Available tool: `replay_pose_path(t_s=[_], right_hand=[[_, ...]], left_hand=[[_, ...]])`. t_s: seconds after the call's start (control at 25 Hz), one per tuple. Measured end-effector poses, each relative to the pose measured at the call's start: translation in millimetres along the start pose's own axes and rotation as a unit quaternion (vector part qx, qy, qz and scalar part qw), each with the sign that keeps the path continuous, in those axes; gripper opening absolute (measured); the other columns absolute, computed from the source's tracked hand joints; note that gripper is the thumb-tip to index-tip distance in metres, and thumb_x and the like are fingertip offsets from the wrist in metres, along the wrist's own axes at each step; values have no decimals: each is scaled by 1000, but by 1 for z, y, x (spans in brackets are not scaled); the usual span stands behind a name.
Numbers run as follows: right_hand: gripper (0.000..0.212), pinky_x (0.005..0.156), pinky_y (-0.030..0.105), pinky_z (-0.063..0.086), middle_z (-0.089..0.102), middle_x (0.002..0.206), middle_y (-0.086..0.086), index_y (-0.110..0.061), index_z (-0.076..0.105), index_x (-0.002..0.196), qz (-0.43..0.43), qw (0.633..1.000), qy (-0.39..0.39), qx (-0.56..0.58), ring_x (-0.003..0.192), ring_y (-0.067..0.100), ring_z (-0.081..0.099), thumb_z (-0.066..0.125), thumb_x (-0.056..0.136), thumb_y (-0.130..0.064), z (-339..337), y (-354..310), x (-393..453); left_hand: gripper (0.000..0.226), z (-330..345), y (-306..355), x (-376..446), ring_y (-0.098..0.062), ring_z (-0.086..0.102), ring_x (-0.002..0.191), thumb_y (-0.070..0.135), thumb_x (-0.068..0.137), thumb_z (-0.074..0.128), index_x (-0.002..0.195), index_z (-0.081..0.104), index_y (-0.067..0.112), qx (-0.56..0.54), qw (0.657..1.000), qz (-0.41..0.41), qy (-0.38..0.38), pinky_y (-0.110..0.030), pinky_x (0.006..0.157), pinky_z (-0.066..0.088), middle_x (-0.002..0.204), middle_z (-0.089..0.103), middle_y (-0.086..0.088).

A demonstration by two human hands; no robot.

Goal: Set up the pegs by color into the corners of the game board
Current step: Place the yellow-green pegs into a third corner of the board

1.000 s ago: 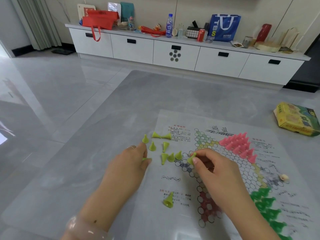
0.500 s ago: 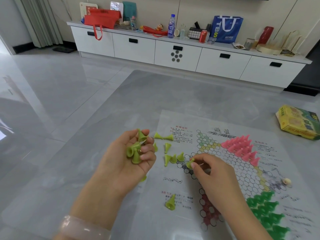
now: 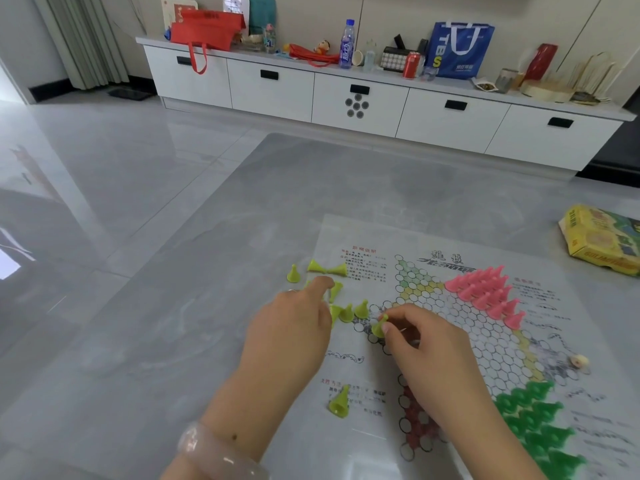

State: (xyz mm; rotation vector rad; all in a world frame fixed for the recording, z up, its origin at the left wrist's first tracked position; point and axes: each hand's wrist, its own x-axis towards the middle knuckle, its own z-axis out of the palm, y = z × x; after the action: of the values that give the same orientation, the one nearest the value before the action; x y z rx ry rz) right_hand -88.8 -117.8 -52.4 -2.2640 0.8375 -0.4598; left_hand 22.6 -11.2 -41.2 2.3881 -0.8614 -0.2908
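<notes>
The game board [image 3: 349, 441] is a printed sheet on the grey table. Pink pegs [image 3: 483, 289] fill its far corner and dark green pegs [image 3: 533, 420] fill its near right corner. Several loose yellow-green pegs [image 3: 346, 313] lie by the board's left edge, and one more peg [image 3: 339, 405] lies nearer me. My left hand [image 3: 294, 330] is palm down over that group with its index finger stretched out; the pegs it held in its palm are hidden. With thumb and forefinger my right hand [image 3: 426, 351] pinches a yellow-green peg [image 3: 378, 329] over the holes of the board's left corner.
A yellow game box [image 3: 602, 240] lies at the table's right edge. A small beige bead [image 3: 579, 360] rests on the board's right side. A white drawer cabinet [image 3: 356, 102] with bags and bottles on top stands across the glossy floor.
My left hand, palm up with several yellow-green pegs half a second ago, has turned palm down over the loose pegs. My right hand has stayed put with its peg.
</notes>
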Motion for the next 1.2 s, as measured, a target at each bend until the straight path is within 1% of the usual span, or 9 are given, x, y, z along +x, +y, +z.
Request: replay_pose_path(t_s=[0.12,0.36,0.48,0.64,0.76,0.88,0.96,1.08,1.2], right_hand=[[9,73,23,46,65,80,-13,-26,64,85,4,1000,-7,1,77,1,58,55,86,-25,-2,-1,0],[9,73,20,45,64,80,-15,-28,63,85,7,1000,-12,17,77,-3,57,55,86,-25,-5,-2,-1],[10,67,8,40,63,79,-17,-29,63,85,2,1000,-17,13,76,-7,55,54,87,-25,-6,-1,0],[10,66,9,40,64,81,-17,-28,64,85,4,1000,-19,20,76,-7,55,54,87,-26,-10,1,0],[10,66,8,39,64,80,-15,-28,63,84,6,1000,-19,20,75,-6,55,54,87,-25,-12,2,-1],[10,65,7,39,64,80,-16,-30,63,84,5,1000,-19,20,75,-7,56,54,87,-26,-13,4,-2],[10,66,7,40,64,81,-17,-30,63,85,7,1000,-19,21,75,-7,56,54,87,-26,-13,5,-2],[11,69,9,40,66,84,-15,-28,65,87,4,1000,-21,18,78,-5,56,54,87,-24,-9,5,-1],[11,73,12,43,66,86,-15,-28,66,88,2,1000,-18,21,80,-3,57,56,86,-23,-5,5,0]], left_hand=[[32,2,0,1,-23,58,100,30,96,30,125,45,35,85,996,4,-6,-32,77,47,111,60,-1],[23,7,-1,7,-24,60,100,34,95,33,117,36,28,192,981,16,-12,-32,71,41,115,60,3],[24,10,1,10,-24,60,98,33,95,32,119,36,30,207,978,33,-22,-32,69,41,110,60,3],[21,15,3,10,-23,60,95,32,96,30,114,40,29,239,969,57,-29,-30,65,37,107,59,3],[16,17,4,11,-23,60,90,29,96,31,109,41,26,244,968,54,-36,-29,62,35,95,56,3],[14,10,2,11,-25,59,89,24,96,31,107,39,24,229,973,27,-22,-29,57,33,92,54,2],[14,1,-3,12,-28,58,89,22,95,31,106,40,24,219,976,-8,-10,-28,61,32,97,56,-2],[15,-12,-14,12,-27,45,76,21,94,32,101,45,23,202,977,-63,-7,-28,64,31,86,47,-1],[17,-14,-16,11,-26,41,74,24,94,31,102,46,20,185,979,-80,-18,-29,65,31,78,40,1]])
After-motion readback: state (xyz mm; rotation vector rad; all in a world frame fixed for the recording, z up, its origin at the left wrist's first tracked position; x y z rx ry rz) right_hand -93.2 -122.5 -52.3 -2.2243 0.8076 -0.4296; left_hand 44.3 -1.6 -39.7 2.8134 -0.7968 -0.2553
